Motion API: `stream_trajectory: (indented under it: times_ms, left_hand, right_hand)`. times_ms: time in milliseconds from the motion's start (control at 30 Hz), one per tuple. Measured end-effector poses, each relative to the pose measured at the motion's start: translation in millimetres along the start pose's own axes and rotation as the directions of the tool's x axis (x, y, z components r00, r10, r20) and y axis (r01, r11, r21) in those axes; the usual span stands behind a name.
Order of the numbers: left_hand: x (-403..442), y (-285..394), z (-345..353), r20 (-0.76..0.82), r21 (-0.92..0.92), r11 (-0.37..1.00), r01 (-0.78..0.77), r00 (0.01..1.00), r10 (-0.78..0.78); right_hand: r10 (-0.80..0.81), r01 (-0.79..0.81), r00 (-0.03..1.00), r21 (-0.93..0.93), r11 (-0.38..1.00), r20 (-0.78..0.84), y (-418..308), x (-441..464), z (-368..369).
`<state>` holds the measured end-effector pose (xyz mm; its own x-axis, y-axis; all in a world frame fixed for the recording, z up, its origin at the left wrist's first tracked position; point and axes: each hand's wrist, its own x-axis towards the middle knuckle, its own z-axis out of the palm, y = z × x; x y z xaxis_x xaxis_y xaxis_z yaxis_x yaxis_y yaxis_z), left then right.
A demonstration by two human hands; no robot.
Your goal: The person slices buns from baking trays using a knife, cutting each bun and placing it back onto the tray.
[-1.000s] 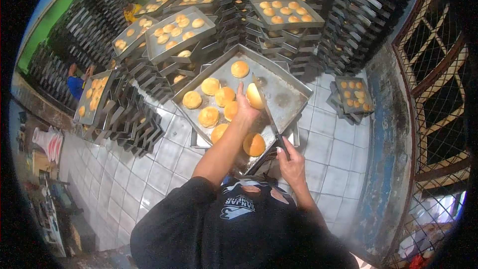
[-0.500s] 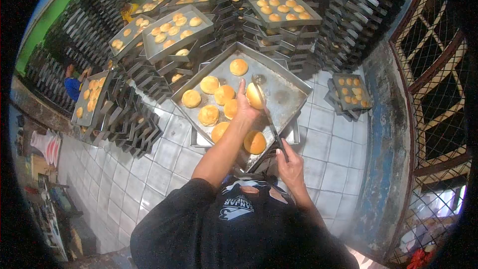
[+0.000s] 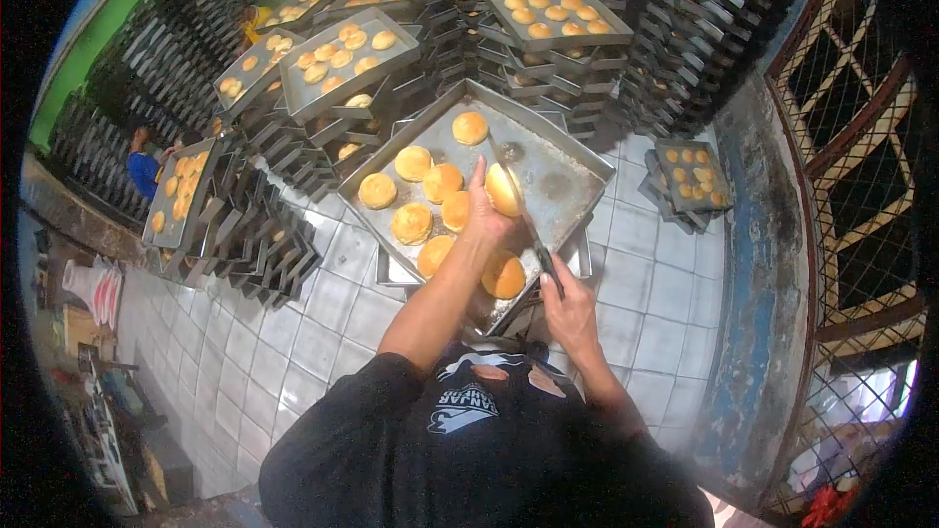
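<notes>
A metal baking tray (image 3: 577, 198) lies in front of me with several round golden buns on its left half, among them a bun (image 3: 470, 128) near the far corner. My left hand (image 3: 486, 213) is closed around one bun (image 3: 502, 190), which is tipped on its edge with a pale side showing. In my right hand (image 3: 570, 311) is a long knife (image 3: 525, 212) with a black handle. Its blade runs along the right side of the held bun; how deep it cuts I cannot tell. Another bun (image 3: 503, 275) sits near the tray's close corner.
Stacked trays stand all around, with bun trays on top at the back left (image 3: 367, 49), back right (image 3: 595, 31) and left (image 3: 181, 210). A low tray stack (image 3: 694, 176) is on the tiled floor at right. A person in a blue sleeve (image 3: 144, 171) is at far left.
My right hand has moved slightly up and forward, pushing the knife farther along the bun. My left hand keeps the bun in about the same place.
</notes>
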<state>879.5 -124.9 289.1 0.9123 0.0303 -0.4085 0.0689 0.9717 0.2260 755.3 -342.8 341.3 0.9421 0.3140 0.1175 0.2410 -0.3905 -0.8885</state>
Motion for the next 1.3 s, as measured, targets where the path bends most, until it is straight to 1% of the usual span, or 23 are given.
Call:
stream_trajectory:
  times_ms: [67,133,200,267,333,400,467,500,533,600,667,733,800,833,867,900,967,1033,1067,1133,1167,1233,1300]
  left_hand:
    - [-9,11,8,0.003,0.028,0.996,-0.083,0.997,0.083]
    - [-6,16,1,-0.005,0.041,0.998,-0.051,0.999,0.051]
    - [-10,1,-2,0.032,0.183,0.981,-0.056,0.998,0.051]
    - [-6,-13,-2,0.044,0.173,0.983,-0.061,0.998,0.054]
    - [3,-10,-7,0.063,0.163,0.983,-0.085,0.995,0.075]
    - [13,6,-14,0.095,0.046,0.997,-0.059,0.994,0.054]
    - [1,18,-2,0.083,0.089,0.993,-0.078,0.994,0.071]
    - [-5,20,0,0.064,0.136,0.987,-0.087,0.995,0.079]
    - [-6,16,0,0.060,0.137,0.987,-0.086,0.995,0.078]
    - [-9,-2,2,0.057,0.270,0.956,-0.118,0.993,0.106]
    - [-12,-15,5,0.060,0.282,0.955,-0.094,0.995,0.080]
    - [-10,-15,5,0.067,0.288,0.954,-0.081,0.996,0.064]
    - [-5,1,6,0.025,0.172,0.985,-0.032,0.999,0.028]
    - [-17,6,23,-0.044,0.178,0.982,-0.067,0.996,0.076]
    - [-17,12,23,-0.044,0.173,0.982,-0.074,0.996,0.082]
    - [-17,18,21,-0.050,0.212,0.973,-0.094,0.993,0.107]
    - [-18,14,15,-0.066,0.259,0.961,-0.098,0.991,0.119]
    - [-18,-6,13,0.027,0.359,0.925,-0.121,0.992,0.119]
    - [-13,-12,8,0.027,0.364,0.925,-0.110,0.994,0.108]
    - [0,-15,-6,0.049,0.267,0.963,-0.023,0.999,0.011]
    - [3,-12,-7,0.050,0.271,0.962,-0.024,0.999,0.010]
    - [7,1,2,-0.032,0.246,0.965,-0.092,0.994,0.103]
    - [5,15,-1,-0.014,0.272,0.956,-0.106,0.993,0.115]
  right_hand:
    - [-0.014,0.014,1.000,0.006,1.000,-0.009,14,-19,1]
    - [-0.013,0.013,1.000,0.015,1.000,-0.023,14,-20,3]
    - [-0.005,0.009,0.999,0.061,0.998,-0.051,9,-8,2]
    - [0.051,-0.051,0.998,-0.008,0.999,-0.023,-6,13,-4]
    - [0.079,-0.079,0.997,0.081,0.994,0.010,-14,25,-5]
    - [0.099,-0.099,0.995,0.018,0.995,0.029,-8,12,-8]
    - [0.103,-0.112,0.991,0.104,0.988,0.083,4,-10,-12]
    - [0.035,-0.042,0.999,0.187,0.981,0.038,4,-14,-8]
    - [0.038,-0.045,0.999,0.189,0.981,0.039,4,-13,-9]
    - [0.189,-0.197,0.980,0.131,0.972,0.069,-1,-4,-12]
    - [0.186,-0.193,0.980,0.121,0.974,0.066,2,18,-11]
    - [0.084,-0.085,0.996,0.015,0.996,0.041,3,32,-10]
    - [0.084,-0.085,0.995,0.011,0.996,0.055,3,19,-16]
    - [0.129,-0.132,0.988,0.033,0.991,0.088,-4,7,-22]
    - [0.173,-0.180,0.977,0.052,0.982,0.124,-6,-5,-26]
    - [0.137,-0.152,0.983,0.125,0.981,0.120,-2,-14,-24]
    - [0.156,-0.173,0.980,0.144,0.974,0.121,6,-14,-22]
    - [0.182,-0.196,0.978,0.163,0.967,0.101,5,-3,-19]
    - [0.152,-0.162,0.985,0.133,0.978,0.082,7,11,-14]
    - [0.077,-0.081,0.995,0.071,0.994,0.056,6,36,-8]
    - [0.100,-0.107,0.990,0.071,0.992,0.095,-1,37,-13]
    - [0.138,-0.143,0.984,0.040,0.989,0.111,-3,18,-21]
    - [0.177,-0.179,0.974,0.003,0.984,0.140,-2,1,-25]
